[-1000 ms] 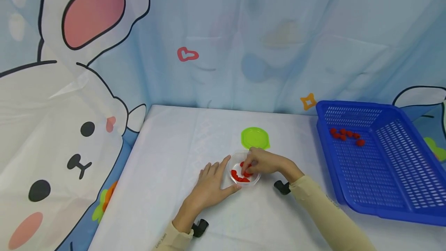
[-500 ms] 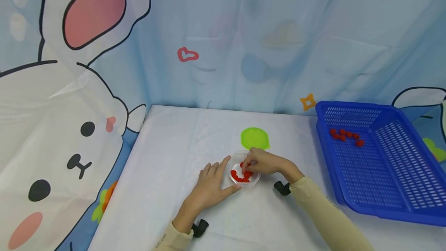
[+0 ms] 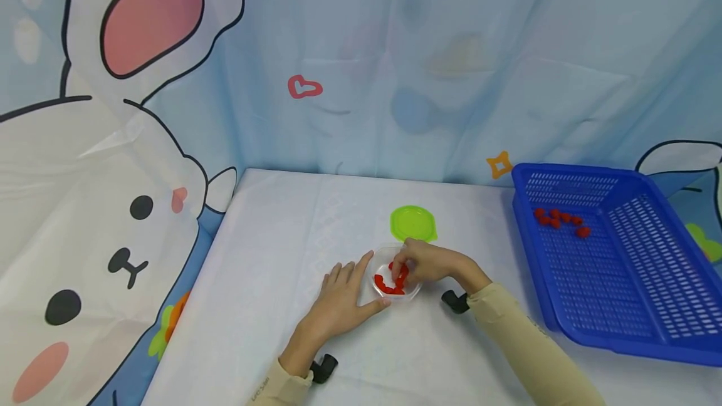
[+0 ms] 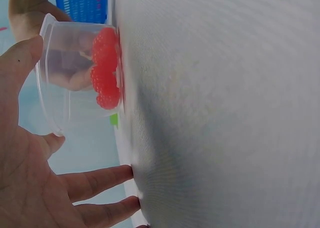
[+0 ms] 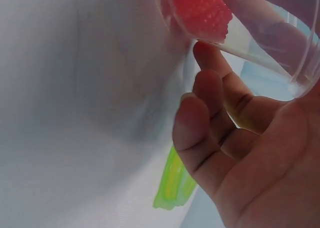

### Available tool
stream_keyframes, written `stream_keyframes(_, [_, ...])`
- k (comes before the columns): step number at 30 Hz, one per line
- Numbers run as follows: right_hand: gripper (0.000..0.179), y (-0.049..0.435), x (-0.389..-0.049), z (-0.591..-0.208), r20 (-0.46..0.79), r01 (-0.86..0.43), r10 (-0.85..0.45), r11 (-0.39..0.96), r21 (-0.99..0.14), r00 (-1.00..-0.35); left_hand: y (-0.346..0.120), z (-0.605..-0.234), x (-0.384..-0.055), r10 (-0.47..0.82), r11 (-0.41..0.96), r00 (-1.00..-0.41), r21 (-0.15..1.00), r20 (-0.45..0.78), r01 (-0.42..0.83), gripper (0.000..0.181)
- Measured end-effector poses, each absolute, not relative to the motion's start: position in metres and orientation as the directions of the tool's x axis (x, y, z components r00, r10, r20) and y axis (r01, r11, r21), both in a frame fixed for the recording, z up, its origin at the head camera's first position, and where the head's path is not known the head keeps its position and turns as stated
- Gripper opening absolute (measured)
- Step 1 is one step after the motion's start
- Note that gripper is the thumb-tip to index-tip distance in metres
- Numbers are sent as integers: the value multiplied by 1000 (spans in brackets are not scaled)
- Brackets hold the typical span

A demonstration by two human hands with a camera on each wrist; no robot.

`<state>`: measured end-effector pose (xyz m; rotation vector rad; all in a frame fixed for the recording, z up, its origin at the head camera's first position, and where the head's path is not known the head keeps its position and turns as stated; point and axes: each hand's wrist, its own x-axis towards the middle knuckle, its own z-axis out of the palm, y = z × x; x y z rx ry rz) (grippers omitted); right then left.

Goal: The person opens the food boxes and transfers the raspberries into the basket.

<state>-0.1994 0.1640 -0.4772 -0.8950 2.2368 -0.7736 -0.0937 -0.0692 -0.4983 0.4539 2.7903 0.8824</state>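
Red berries [image 4: 106,66], lime-green lid [image 3: 413,223], blue basket [image 3: 603,287]

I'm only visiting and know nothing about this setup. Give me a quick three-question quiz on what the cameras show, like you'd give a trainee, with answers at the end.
1. What colour are the small roundish pieces in the rectangular blue plastic basket?
2. True or false: the right hand has fingers inside the open-topped clear plastic cup.
3. Where is the flat lime-green plastic lid?
A. On the cup
B. In the basket
C. On the white cloth, beyond the cup

Key: 1. Red. 2. True. 3. C.
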Motion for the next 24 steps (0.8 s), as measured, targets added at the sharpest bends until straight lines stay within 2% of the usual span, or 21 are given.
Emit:
stream_keyframes(9, [19,169,-196,-479,-228,-394,-769,529,-751,-597,-69,-497,-94,340,779,-938,579,-71,239,94])
stream_keyframes(16, [19,175,-194,-483,-195,-293,-703,510,-809,-684,-68,-496,-94,339,781,-936,583,-92,225,94])
stream_keyframes(24, [17,186,-195,-479,-138,-250,-683,437,-864,-717,-68,-496,-94,335,780,-937,586,-95,219,95])
